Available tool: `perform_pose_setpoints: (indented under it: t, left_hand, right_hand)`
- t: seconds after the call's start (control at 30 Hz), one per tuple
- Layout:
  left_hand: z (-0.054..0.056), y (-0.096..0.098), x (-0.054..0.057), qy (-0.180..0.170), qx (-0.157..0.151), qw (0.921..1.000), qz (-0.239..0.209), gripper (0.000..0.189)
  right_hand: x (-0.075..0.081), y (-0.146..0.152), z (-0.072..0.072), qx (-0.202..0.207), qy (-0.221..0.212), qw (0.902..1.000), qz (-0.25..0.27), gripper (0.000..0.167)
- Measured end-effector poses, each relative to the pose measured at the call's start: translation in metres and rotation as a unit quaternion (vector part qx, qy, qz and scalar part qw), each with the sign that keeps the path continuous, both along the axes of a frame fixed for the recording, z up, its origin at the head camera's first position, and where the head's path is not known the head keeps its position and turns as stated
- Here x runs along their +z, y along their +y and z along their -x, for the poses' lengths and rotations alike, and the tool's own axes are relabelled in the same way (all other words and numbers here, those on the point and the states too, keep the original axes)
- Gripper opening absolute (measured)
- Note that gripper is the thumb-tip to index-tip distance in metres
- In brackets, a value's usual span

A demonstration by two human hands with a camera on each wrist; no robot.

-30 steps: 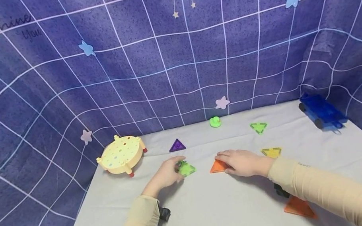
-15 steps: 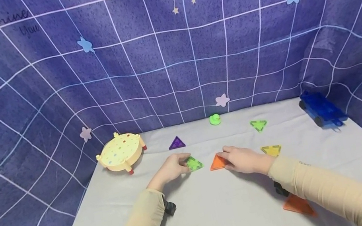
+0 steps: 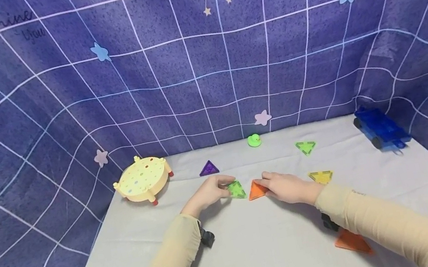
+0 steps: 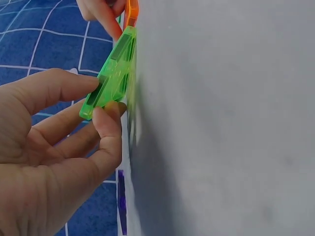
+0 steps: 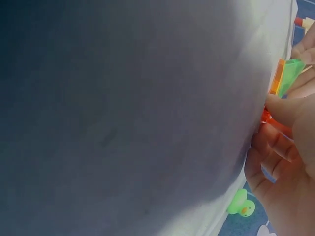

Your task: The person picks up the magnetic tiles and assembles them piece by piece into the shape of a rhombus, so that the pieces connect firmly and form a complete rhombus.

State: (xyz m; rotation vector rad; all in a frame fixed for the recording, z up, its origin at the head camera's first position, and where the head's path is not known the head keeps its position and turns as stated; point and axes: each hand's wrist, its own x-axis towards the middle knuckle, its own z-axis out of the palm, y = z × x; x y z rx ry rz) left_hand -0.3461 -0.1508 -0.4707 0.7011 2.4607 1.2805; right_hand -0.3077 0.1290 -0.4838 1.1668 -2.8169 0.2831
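Observation:
My left hand [image 3: 210,192] pinches a translucent green triangular magnetic tile [image 3: 237,190] between thumb and fingers. In the left wrist view the green tile [image 4: 115,73] stands tilted, its tip right at the orange tile [image 4: 131,12]. Opposite it, my right hand [image 3: 290,187] pinches an orange triangular magnetic tile [image 3: 256,190] by its right side, close over the white cloth. In the right wrist view the orange tile [image 5: 277,77] overlaps the green one, and the right fingers hide part of it.
Behind the hands lie a purple triangle [image 3: 209,168], a green duck [image 3: 254,140] and another green triangle [image 3: 306,147]. A yellow triangle [image 3: 321,177] and an orange one [image 3: 352,242] lie by the right sleeve. A round yellow toy [image 3: 144,179] and blue toy car [image 3: 382,128] stand at the back corners.
The left hand has moved right with the green tile, bringing it close to the orange one and tilting it up. The orange tile has tipped slightly in the right hand, which stays nearly in place.

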Motion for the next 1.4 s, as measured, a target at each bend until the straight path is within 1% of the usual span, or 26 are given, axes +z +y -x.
perform_pose_setpoints:
  t: [0.07, 0.13, 0.23, 0.37, 0.47, 0.6, 0.83, 0.97, 1.03, 1.13, 1.2, 1.3, 1.4]
  left_hand:
    - [0.002, 0.004, 0.000, -0.001, -0.002, 1.0000, 0.001, 0.056]
    - [0.002, 0.007, 0.003, 0.002, -0.006, 0.9999, 0.009, 0.054]
    - [0.002, 0.013, 0.005, 0.016, -0.009, 0.9996, 0.023, 0.052]
    - [0.005, 0.022, 0.005, 0.040, -0.018, 0.9984, 0.036, 0.051]
    - [0.006, 0.028, 0.004, 0.046, -0.023, 0.9980, 0.037, 0.051]
    - [0.007, 0.032, 0.003, 0.041, -0.022, 0.9986, 0.025, 0.054]
    - [0.007, 0.037, 0.004, 0.044, -0.002, 0.9990, 0.005, 0.057]
    - [0.005, 0.041, 0.001, 0.059, 0.011, 0.9981, 0.012, 0.058]
    - [0.003, 0.043, 0.001, 0.060, 0.013, 0.9981, 0.008, 0.058]
    - [0.000, 0.046, 0.001, 0.050, 0.009, 0.9987, -0.003, 0.058]
    - [-0.002, 0.048, 0.001, 0.039, 0.007, 0.9992, -0.011, 0.059]
    - [-0.003, 0.050, 0.000, 0.040, 0.001, 0.9992, -0.007, 0.060]
    - [-0.003, 0.050, -0.001, 0.046, -0.006, 0.9989, 0.000, 0.061]
  right_hand:
    - [0.001, 0.000, 0.000, 0.000, -0.002, 1.0000, 0.000, 0.050]
    - [0.001, -0.001, 0.000, 0.003, -0.002, 1.0000, 0.000, 0.050]
    - [0.002, -0.002, 0.001, 0.006, -0.006, 1.0000, -0.003, 0.050]
    - [0.002, -0.002, 0.000, -0.002, -0.007, 0.9999, -0.009, 0.051]
    - [0.003, -0.003, 0.000, -0.004, -0.008, 0.9999, -0.007, 0.051]
    - [0.005, -0.004, -0.001, -0.006, -0.017, 0.9998, -0.006, 0.051]
    - [0.007, -0.005, -0.002, -0.023, -0.031, 0.9992, -0.009, 0.052]
    - [0.008, -0.004, -0.003, -0.034, -0.021, 0.9992, 0.000, 0.053]
    - [0.008, -0.004, -0.003, -0.041, -0.013, 0.9991, 0.006, 0.055]
    - [0.008, -0.003, -0.002, -0.045, -0.005, 0.9989, 0.015, 0.059]
    - [0.008, -0.003, -0.001, -0.040, -0.006, 0.9989, 0.023, 0.060]
    - [0.008, -0.001, 0.002, -0.028, -0.027, 0.9984, 0.042, 0.065]
    - [0.007, -0.001, 0.005, -0.015, -0.075, 0.9945, 0.071, 0.074]
